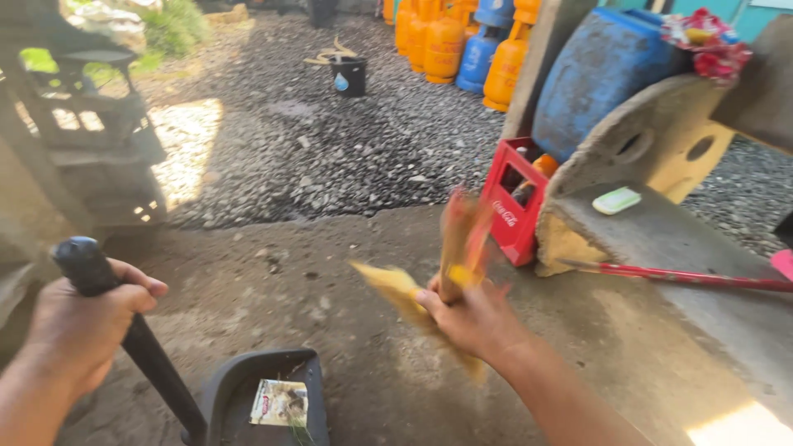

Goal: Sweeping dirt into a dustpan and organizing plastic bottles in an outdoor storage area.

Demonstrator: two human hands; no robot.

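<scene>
The left hand (78,318) is closed in a fist around the black handle (124,330) of a long-handled dustpan (264,396). The handle is thick and round at its top end, which sticks out above the fist, and it runs down and to the right to the pan. The pan is dark grey plastic with a raised rim and it sits low on the concrete floor (347,272), at the bottom edge of the view. Inside the pan lies a small flat wrapper (281,402), pale with some red and green print, and a few thin green strands are beside it.

The right hand (475,318) is clenched around a bunch of yellow-brown pieces (450,264), maybe dry leaves or husks; they are blurred, so I cannot tell their exact kind. One piece stands up from the fist, another points to the left and down. This hand is to the right of the pan and above the floor, well apart from the left hand.

Behind the right hand stands a red plastic crate (514,202), beside a grey concrete bench (661,239). A small pale green block (616,200) lies on the bench, and a thin red stick (686,277) lies along its edge. A blue barrel (595,78) and orange gas cylinders (442,45) are further back on the gravel.
</scene>
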